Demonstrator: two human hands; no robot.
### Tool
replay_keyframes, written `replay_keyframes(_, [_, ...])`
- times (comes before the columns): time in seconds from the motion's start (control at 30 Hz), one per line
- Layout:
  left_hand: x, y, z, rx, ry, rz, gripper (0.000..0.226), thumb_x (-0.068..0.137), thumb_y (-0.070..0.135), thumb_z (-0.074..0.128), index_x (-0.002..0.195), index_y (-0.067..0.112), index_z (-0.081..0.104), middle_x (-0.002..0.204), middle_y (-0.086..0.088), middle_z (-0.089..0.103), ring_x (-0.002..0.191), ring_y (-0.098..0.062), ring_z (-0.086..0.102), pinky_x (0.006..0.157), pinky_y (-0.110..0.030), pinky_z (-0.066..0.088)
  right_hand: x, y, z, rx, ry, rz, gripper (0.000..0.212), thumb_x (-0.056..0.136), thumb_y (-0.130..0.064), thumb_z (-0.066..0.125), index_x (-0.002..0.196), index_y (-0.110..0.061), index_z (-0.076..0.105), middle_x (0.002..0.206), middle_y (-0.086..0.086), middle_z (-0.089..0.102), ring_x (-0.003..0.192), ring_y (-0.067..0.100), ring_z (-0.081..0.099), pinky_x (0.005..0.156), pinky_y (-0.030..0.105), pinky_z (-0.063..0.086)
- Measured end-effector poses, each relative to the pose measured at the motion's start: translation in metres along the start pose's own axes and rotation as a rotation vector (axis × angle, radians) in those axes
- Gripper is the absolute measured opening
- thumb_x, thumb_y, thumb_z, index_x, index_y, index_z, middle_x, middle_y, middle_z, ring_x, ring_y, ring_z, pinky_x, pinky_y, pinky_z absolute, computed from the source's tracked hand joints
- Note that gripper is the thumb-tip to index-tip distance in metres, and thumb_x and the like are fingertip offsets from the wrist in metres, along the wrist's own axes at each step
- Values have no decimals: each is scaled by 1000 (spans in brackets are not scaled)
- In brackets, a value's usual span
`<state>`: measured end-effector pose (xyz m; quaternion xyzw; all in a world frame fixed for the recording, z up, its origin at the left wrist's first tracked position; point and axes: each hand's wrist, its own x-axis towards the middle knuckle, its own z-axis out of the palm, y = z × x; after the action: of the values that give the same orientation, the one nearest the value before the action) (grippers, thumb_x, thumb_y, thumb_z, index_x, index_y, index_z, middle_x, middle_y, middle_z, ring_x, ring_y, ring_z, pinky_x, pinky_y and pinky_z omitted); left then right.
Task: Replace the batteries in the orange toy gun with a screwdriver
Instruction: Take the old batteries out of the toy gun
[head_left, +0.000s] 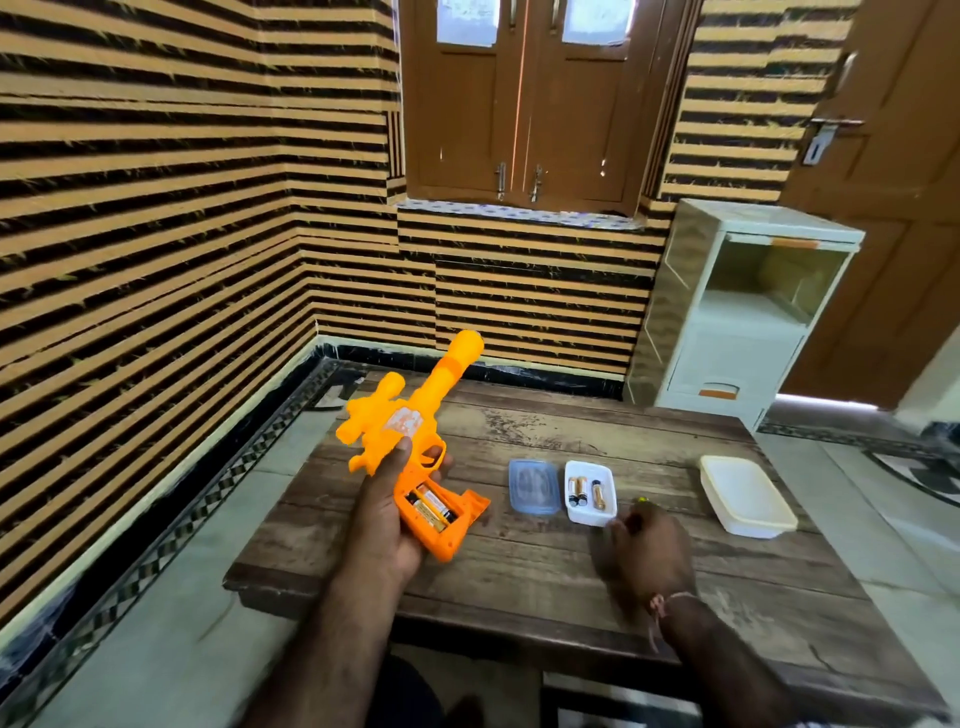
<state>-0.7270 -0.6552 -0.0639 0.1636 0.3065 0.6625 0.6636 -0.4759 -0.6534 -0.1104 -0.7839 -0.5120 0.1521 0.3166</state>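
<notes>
Left hand (387, 512) raised, fingers curled, gripping; right hand (641, 553) lowered, blurred, fingers curled.

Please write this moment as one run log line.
left hand: holds toy gun | battery bay: open | right hand: blurred, near tray

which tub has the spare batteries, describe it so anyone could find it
On the wooden table, look right of the orange toy gun held in the left hand. The small open white tub sits beside its loose blue lid. Unlike the larger closed white box farther right, it shows batteries inside.
</notes>
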Motion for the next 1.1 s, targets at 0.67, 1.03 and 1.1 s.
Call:
replay_keyframes(0.67, [10, -14, -6, 123, -27, -89, 26, 99, 25, 49, 103, 9, 68, 87, -9, 73, 66, -18, 72, 50, -35, 57, 50, 20, -13, -82, -37, 173, 28, 91, -26, 60, 74, -4, 64, 74, 16, 67, 73, 34, 64, 63, 32, 51])
replay_keyframes(1.03, [6, -20, -8, 189, -11, -109, 67, 88, 64, 53, 119, 6, 69, 124, -29, 61, 105, -41, 59, 101, -56, 41, -72, -103, -6, 953, -309, -413, 11, 87, -8, 66, 94, 0, 64, 83, 7, 74, 77, 20, 72, 71, 31, 59])
replay_keyframes(1.1, [5, -20, -9, 149, -29, -126, 68, 88, 64, 54, 117, 4, 70, 122, -30, 61, 110, -42, 56, 110, -60, 32, -76, -106, 1, 958, -319, -441, 11, 87, -8, 67, 93, 1, 65, 84, 9, 74, 79, 18, 72, 70, 25, 57])
